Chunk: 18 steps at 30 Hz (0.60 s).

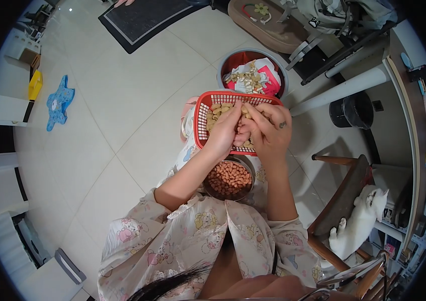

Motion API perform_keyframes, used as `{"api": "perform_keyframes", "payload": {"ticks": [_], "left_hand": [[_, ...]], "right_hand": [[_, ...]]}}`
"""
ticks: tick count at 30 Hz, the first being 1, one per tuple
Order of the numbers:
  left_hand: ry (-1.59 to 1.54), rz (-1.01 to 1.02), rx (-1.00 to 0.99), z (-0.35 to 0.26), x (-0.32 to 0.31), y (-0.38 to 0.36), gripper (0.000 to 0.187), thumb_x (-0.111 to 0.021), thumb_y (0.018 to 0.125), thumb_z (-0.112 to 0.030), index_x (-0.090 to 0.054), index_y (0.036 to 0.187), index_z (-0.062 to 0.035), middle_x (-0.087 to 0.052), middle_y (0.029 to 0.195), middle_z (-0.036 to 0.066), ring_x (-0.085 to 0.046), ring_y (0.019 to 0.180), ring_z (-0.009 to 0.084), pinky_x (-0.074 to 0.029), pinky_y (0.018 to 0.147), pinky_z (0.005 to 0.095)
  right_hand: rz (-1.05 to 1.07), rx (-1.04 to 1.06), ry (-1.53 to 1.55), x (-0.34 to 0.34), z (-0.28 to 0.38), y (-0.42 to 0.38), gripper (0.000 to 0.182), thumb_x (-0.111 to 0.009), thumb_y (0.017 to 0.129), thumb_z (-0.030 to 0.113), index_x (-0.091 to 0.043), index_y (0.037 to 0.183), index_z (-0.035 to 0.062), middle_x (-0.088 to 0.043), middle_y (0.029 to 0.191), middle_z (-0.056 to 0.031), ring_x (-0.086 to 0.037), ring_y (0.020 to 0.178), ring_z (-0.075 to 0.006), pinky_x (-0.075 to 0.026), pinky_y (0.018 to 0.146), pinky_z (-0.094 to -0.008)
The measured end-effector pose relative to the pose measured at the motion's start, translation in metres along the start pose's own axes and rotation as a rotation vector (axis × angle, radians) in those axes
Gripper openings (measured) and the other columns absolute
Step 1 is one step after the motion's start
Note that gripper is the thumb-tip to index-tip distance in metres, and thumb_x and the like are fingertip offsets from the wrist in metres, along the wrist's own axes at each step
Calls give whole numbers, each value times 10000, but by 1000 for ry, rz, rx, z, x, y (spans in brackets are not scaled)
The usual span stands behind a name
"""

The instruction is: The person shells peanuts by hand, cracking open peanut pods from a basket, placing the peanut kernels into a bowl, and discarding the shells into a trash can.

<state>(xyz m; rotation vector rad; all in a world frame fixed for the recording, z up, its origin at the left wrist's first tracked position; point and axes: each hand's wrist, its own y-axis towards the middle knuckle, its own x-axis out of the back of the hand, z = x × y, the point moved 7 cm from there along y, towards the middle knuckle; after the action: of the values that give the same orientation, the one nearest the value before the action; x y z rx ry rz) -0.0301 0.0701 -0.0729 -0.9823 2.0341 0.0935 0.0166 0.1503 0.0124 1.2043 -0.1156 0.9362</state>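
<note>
My left hand [226, 131] and my right hand [271, 133] meet over a red plastic basket [198, 123], fingertips pinched together. Between them is a peanut in its shell [245, 110], mostly covered by the fingers. Unshelled peanuts [217, 111] lie in the basket under both hands. Closer to my body, a metal bowl [249, 169] on my lap holds reddish shelled peanuts [229, 177]. Beyond the basket stands a round basin [221, 72] with broken shells [247, 77] and white and pink wrappers inside.
At the right, a white cat [356, 223] lies on a wooden chair [341, 198]. A black bin [352, 111] stands near the desk leg [343, 90]. On the tiled floor are a blue star-shaped mat [60, 103] and a dark mat [147, 22].
</note>
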Motion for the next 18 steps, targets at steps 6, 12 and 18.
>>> {"api": "perform_keyframes", "payload": {"ticks": [6, 12, 18], "left_hand": [[105, 52, 15, 1, 0, 0, 350, -329, 1012, -353, -460, 802, -106, -377, 645, -36, -324, 500, 45, -207, 421, 190], [93, -74, -15, -2, 2, 1, 355, -358, 1004, -377, -449, 786, -113, -377, 650, -42, -329, 510, 41, -214, 425, 188], [99, -61, -5, -3, 5, 0, 365, -351, 1004, -388, -446, 788, -110, -387, 655, -38, -331, 508, 45, -214, 424, 191]], "right_hand": [[1, -52, 62, -2, -11, 0, 253, -706, 703, 69, -696, 956, 77, -609, 886, -35, -546, 813, -238, -455, 721, -351], [4, 10, 51, -1, -7, -1, 295, -701, 717, 66, -663, 1009, 89, -597, 961, -38, -559, 854, -247, -475, 722, -358], [66, 46, -35, -4, -3, -2, 307, -680, 723, 39, -659, 1024, 97, -590, 995, -20, -554, 889, -240, -480, 751, -358]]}}
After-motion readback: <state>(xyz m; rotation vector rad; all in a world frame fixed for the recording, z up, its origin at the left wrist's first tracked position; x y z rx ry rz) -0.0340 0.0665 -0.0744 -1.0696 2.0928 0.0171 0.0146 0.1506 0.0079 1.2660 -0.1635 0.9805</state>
